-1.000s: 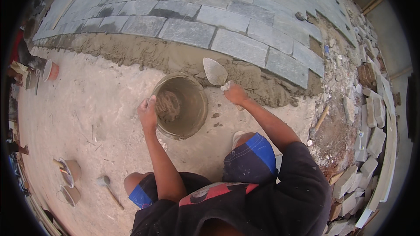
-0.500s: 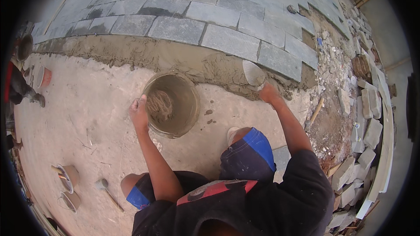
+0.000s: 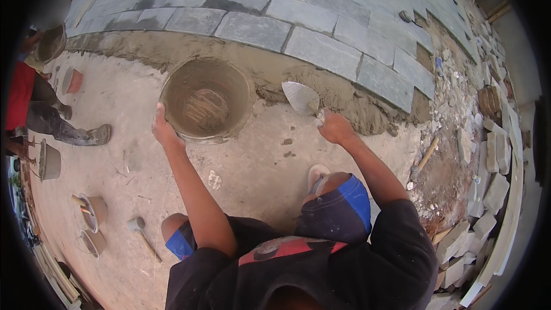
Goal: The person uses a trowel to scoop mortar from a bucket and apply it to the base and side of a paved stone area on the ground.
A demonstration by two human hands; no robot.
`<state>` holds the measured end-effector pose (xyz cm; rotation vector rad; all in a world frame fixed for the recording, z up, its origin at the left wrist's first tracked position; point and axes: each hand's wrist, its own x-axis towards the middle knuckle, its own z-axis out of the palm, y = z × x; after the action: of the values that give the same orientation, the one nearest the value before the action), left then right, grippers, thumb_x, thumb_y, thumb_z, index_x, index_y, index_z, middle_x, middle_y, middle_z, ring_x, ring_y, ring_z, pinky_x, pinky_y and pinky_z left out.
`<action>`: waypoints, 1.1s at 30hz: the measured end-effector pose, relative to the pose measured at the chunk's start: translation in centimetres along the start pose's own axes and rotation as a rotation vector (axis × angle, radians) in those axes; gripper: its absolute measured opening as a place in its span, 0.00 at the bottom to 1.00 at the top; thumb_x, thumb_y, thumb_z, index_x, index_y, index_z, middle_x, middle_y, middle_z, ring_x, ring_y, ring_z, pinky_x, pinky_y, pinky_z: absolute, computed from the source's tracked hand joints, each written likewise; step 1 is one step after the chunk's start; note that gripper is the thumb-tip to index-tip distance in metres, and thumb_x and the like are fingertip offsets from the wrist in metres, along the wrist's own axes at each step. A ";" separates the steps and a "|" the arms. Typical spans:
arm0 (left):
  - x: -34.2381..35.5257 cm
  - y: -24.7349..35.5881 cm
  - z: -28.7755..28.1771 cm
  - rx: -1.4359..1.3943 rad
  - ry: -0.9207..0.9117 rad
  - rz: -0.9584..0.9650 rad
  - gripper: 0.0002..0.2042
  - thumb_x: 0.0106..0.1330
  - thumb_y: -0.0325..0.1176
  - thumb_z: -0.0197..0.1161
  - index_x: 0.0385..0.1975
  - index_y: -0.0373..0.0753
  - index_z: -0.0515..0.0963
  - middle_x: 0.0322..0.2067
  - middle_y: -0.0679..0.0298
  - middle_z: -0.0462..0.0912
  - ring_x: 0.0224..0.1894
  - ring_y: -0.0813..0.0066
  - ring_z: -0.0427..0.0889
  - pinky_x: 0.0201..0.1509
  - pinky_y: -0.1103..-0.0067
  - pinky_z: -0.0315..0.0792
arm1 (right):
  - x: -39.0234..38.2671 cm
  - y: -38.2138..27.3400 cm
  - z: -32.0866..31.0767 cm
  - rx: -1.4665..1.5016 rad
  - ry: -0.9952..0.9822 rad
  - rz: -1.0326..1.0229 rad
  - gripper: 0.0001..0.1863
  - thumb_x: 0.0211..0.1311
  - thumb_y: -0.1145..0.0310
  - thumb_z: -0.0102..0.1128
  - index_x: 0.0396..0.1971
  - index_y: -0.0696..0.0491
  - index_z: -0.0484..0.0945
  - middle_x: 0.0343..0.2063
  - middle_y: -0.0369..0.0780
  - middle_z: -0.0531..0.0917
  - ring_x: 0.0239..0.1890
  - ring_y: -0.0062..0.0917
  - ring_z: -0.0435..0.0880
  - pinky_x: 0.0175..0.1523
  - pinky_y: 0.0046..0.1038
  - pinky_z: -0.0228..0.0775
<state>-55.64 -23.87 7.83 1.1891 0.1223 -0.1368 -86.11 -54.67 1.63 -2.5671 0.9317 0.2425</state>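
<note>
My left hand (image 3: 165, 128) grips the near left rim of a round mortar bucket (image 3: 238, 89), with its thumb at the edge. The bucket stands tilted toward me, its inside coated with wet grey mortar and bare of any heap. In my right hand (image 3: 334, 126) is a trowel (image 3: 300, 97), its pale blade pointing up and left, with some mortar near the handle end. The blade hovers close to the near edge of a strip of wet mortar (image 3: 356, 97). Beyond that strip lie rows of grey stone paving slabs (image 3: 321, 51).
At right are rubble and stacked stone pieces (image 3: 496, 192), plus a wooden-handled hammer (image 3: 427, 155). Small buckets (image 3: 99, 209) and a mallet (image 3: 138, 224) lie at lower left. A co-worker in red (image 3: 23, 97) stands at far left near a grey bucket (image 3: 50, 161).
The bucket has been tipped more toward me and shifted left by my left hand. My right hand has brought the trowel left, away from the slab edge. More of the co-worker shows at left.
</note>
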 end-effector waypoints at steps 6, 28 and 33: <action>6.3 0.6 -2.4 -0.184 0.115 0.108 0.20 0.71 0.39 0.54 0.52 0.26 0.72 0.48 0.55 0.78 0.47 0.65 0.79 0.51 0.69 0.73 | 4.3 2.2 -0.5 -0.153 0.025 -0.015 0.21 0.57 0.61 0.54 0.47 0.58 0.70 0.33 0.55 0.82 0.40 0.52 0.81 0.45 0.51 0.72; 24.5 -3.0 -21.0 -0.380 0.346 -0.031 0.27 0.74 0.49 0.47 0.66 0.39 0.57 0.61 0.56 0.66 0.60 0.61 0.68 0.61 0.63 0.63 | 5.1 -1.8 -0.2 0.141 -0.091 -0.022 0.26 0.59 0.56 0.53 0.47 0.64 0.73 0.43 0.58 0.80 0.49 0.51 0.78 0.55 0.44 0.68; 20.6 -1.6 -17.4 0.100 0.262 -0.301 0.36 0.70 0.51 0.53 0.68 0.36 0.48 0.60 0.48 0.64 0.57 0.53 0.70 0.59 0.63 0.68 | 6.8 -1.0 0.5 -0.044 -0.020 0.066 0.24 0.56 0.58 0.55 0.47 0.62 0.73 0.43 0.56 0.81 0.49 0.51 0.79 0.54 0.45 0.70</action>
<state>-35.97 -9.16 -3.48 1.2798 0.5309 -0.2531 -80.29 -57.72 -0.53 -2.5718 1.0158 0.3104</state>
